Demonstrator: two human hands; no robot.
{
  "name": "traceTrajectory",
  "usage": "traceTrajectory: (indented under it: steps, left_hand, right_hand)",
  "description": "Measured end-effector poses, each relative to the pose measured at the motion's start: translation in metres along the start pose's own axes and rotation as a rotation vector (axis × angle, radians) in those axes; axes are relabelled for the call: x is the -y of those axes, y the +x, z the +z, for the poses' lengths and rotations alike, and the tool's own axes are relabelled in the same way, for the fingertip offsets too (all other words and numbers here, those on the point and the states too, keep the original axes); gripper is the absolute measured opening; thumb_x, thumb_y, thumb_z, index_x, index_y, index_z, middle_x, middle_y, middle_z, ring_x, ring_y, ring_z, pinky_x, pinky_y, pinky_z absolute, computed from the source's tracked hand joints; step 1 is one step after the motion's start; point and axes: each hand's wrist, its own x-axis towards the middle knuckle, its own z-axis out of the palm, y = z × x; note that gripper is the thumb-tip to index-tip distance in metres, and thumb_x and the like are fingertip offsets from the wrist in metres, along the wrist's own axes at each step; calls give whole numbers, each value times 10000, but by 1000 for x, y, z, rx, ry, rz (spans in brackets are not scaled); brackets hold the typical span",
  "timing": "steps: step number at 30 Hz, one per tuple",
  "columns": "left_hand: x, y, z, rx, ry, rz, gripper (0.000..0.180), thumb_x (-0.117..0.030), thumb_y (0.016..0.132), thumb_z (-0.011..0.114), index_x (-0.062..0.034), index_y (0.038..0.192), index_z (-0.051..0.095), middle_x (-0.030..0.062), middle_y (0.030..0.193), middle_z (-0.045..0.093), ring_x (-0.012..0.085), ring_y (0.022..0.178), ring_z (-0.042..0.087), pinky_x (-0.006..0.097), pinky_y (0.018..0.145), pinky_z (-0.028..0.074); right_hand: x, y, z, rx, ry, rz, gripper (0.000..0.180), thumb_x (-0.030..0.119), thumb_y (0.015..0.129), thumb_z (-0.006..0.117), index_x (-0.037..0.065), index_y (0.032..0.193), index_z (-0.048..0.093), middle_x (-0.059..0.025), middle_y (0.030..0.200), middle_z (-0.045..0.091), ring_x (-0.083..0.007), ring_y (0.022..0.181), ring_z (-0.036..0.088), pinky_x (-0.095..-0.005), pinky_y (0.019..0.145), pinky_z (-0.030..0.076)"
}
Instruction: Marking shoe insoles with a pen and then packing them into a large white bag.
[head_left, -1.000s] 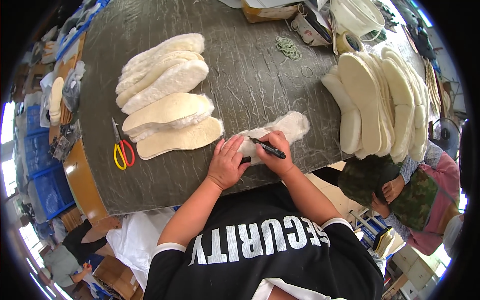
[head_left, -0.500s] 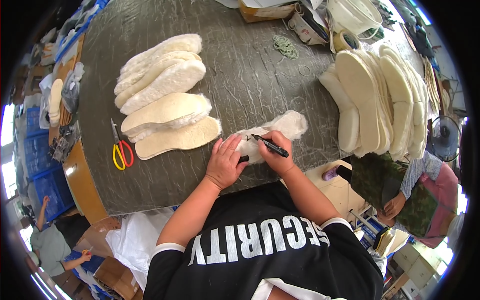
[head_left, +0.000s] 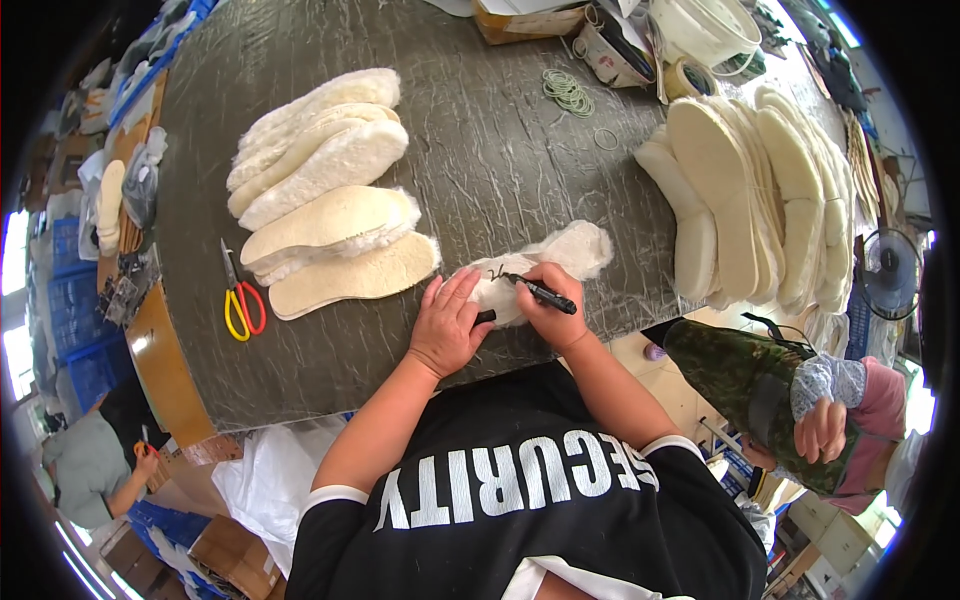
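A fleecy white insole (head_left: 582, 248) lies slantwise on the dark table in front of me. My right hand (head_left: 548, 308) grips a black marker (head_left: 543, 291), its tip against the insole at the end of a short dark stroke. Fingers of my left hand (head_left: 447, 322) rest on the insole's left end and hold it down. A black marker cap (head_left: 486, 317) sticks out between that hand's thumb and fingers. Just left of my left hand is a flat cream insole (head_left: 350, 280), part of a row of fleecy insoles (head_left: 330, 175).
Scissors (head_left: 240, 300) with yellow and red handles lie at the left. Piled insoles (head_left: 712, 190) stand at the right, near green rubber bands (head_left: 568, 92) and a white bucket (head_left: 708, 35). One co-worker (head_left: 85, 465) is at lower left, another in a camouflage apron (head_left: 725, 390) at right.
The marker's dark stroke on the insole has grown longer; my hands have hardly moved. The co-worker at the right has shifted and raised a hand, and the one at the left has turned.
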Motion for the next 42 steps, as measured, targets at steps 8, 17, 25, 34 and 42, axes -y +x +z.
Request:
traceTrajectory:
  steps: [8, 17, 25, 34, 42]
  left_hand:
    - [9, 0, -2, -5, 17, 4, 270, -288, 771, 645, -47, 866, 570, 154, 1332, 460, 290, 1275, 387, 491, 1036, 275]
    - [6, 0, 25, -69, -98, 58, 301, -309, 776, 644, -24, 851, 582, 204, 1331, 442, 333, 1280, 369, 519, 1044, 254]
    - [11, -15, 17, -59, -50, 9, 291, -303, 792, 627, -29, 877, 580, 173, 1357, 426, 317, 1289, 359, 497, 1062, 242]
    - [12, -13, 14, -77, -42, 24, 306, -309, 789, 626, -20, 881, 582, 167, 1331, 456, 293, 1280, 376, 490, 1055, 261]
    - [10, -17, 7, -154, -222, 26, 269, -288, 798, 619, -30, 858, 571, 166, 1239, 521, 324, 1189, 457, 483, 1046, 280]
  right_hand:
    - [-1, 4, 6, -10, 45, -53, 164, 4, 657, 687, 40, 775, 579, -116, 711, 584, -253, 650, 576, -335, 596, 473]
    - [-20, -4, -15, 19, -36, -27, 74, 52, 774, 631, 26, 803, 567, -56, 658, 553, -122, 572, 516, -264, 539, 439]
    - [0, -2, -5, 82, -8, -104, 116, 68, 799, 617, 17, 891, 567, -63, 738, 569, -101, 649, 522, -240, 611, 442]
    - [4, -7, -12, 101, 41, -48, 172, 55, 773, 650, 7, 928, 594, -62, 749, 611, -103, 635, 548, -243, 619, 456]
    - [-9, -20, -20, 154, -70, -18, 237, 60, 775, 660, -6, 994, 599, -114, 887, 642, -174, 823, 623, -289, 755, 476]
